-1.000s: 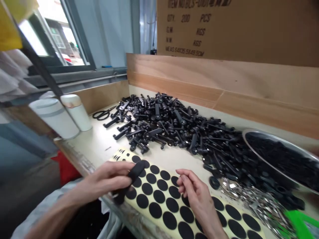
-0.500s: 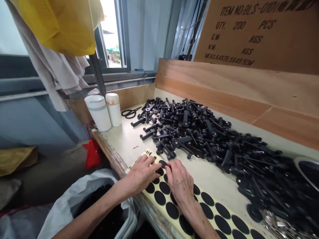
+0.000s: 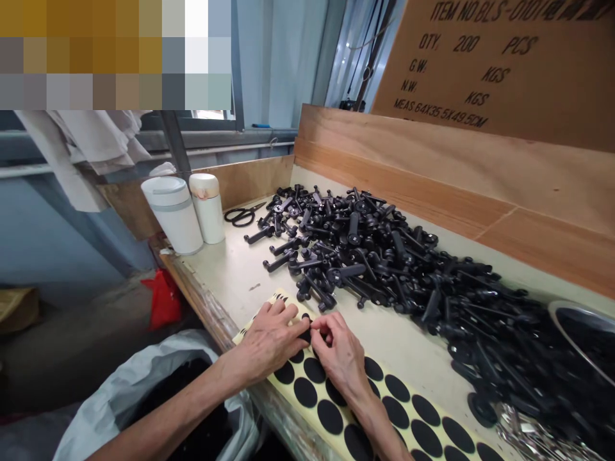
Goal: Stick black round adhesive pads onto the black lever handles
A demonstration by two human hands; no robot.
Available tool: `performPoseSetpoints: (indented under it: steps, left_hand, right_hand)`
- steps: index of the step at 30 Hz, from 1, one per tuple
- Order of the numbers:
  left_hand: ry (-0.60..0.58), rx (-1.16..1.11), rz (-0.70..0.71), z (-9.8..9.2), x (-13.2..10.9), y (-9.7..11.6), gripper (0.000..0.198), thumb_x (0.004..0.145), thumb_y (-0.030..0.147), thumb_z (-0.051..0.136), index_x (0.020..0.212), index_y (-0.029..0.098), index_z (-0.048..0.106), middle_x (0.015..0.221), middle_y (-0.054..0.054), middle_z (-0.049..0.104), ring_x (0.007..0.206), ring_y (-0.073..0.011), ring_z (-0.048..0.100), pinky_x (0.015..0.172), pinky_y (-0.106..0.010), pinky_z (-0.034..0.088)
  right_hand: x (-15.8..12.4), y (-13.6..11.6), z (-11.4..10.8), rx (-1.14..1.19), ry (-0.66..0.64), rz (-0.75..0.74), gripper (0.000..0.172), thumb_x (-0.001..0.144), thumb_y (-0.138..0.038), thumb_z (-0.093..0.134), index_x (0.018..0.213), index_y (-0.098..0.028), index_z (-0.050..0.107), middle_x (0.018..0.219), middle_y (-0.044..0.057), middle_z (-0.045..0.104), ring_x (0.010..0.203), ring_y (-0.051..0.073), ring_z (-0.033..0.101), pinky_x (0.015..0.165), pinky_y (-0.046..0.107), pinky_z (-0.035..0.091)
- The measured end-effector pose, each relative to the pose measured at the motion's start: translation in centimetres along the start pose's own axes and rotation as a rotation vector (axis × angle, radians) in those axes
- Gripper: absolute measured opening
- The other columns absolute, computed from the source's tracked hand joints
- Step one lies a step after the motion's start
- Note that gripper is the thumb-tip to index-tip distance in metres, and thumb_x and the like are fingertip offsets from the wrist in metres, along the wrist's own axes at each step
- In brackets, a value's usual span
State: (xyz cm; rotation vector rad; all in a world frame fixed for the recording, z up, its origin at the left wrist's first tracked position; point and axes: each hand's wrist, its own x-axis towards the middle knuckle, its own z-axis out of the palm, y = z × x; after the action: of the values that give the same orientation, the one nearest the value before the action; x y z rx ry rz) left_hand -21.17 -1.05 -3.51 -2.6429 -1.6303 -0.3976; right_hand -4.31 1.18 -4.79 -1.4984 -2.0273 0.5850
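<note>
My left hand lies flat on a cream backing sheet printed with rows of round black adhesive pads, its fingertips near the sheet's far end. My right hand sits close beside it, with its thumb and fingers pinched on a black pad that seems lifted from the sheet. The fingers partly hide that pad. The black plastic handles lie in a heap just beyond my hands, not touching them.
Black scissors and two white flasks stand at the bench's far left. A steel bowl and loose metal parts lie at right. A wooden board backs the bench. A plastic-lined bin sits below the near edge.
My left hand no longer holds the black handle from the oldest frame and now rests on the sheet. My right fingers have closed on a pad. The view has swung right and settled.
</note>
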Motion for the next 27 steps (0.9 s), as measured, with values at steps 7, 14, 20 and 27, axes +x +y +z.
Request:
performPoseSetpoints:
  steps: [7, 14, 20, 27]
  left_hand:
    - [-0.024, 0.057, 0.034, -0.3, -0.2, 0.0, 0.019, 0.09, 0.036, 0.054, 0.106, 0.026, 0.058, 0.094, -0.004, 0.057, 0.085, -0.0224, 0.047, 0.072, -0.035, 0.034]
    - [-0.068, 0.046, 0.017, -1.3, -0.3, 0.0, 0.01, 0.089, 0.029, 0.056, 0.095, 0.022, 0.06, 0.092, -0.003, 0.059, 0.084, -0.0204, 0.05, 0.074, -0.034, 0.035]
    - [-0.072, -0.021, -0.009, -1.4, -0.3, -0.7, 0.014, 0.084, 0.027, 0.063, 0.096, 0.022, 0.06, 0.093, -0.003, 0.063, 0.086, -0.0212, 0.052, 0.076, -0.034, 0.036]
    - [0.088, -0.525, -0.186, -2.3, 0.0, -0.3, 0.017, 0.086, 0.025, 0.059, 0.102, 0.019, 0.062, 0.094, -0.004, 0.067, 0.09, -0.0205, 0.056, 0.082, -0.033, 0.04]
  right_hand:
    - [0.6, 0.7, -0.7, 0.081, -0.101, -0.022, 0.011, 0.08, -0.025, 0.052, 0.076, -0.025, 0.062, 0.082, -0.003, 0.058, 0.06, 0.012, 0.054, 0.059, 0.024, 0.043]
    - [-0.2, 0.2, -0.8, 0.123, -0.086, -0.078, 0.01, 0.084, -0.022, 0.047, 0.082, -0.024, 0.056, 0.092, 0.0, 0.058, 0.074, 0.016, 0.055, 0.067, 0.028, 0.039]
    - [-0.5, -0.2, -1.6, 0.233, -0.169, -0.129, 0.011, 0.078, -0.015, 0.049, 0.079, -0.023, 0.056, 0.095, 0.002, 0.058, 0.09, 0.02, 0.054, 0.08, 0.032, 0.037]
    - [-0.2, -0.1, -5.0, 0.517, -0.311, -0.009, 0.007, 0.082, -0.025, 0.048, 0.082, -0.022, 0.055, 0.098, 0.002, 0.061, 0.077, 0.016, 0.057, 0.067, 0.026, 0.044]
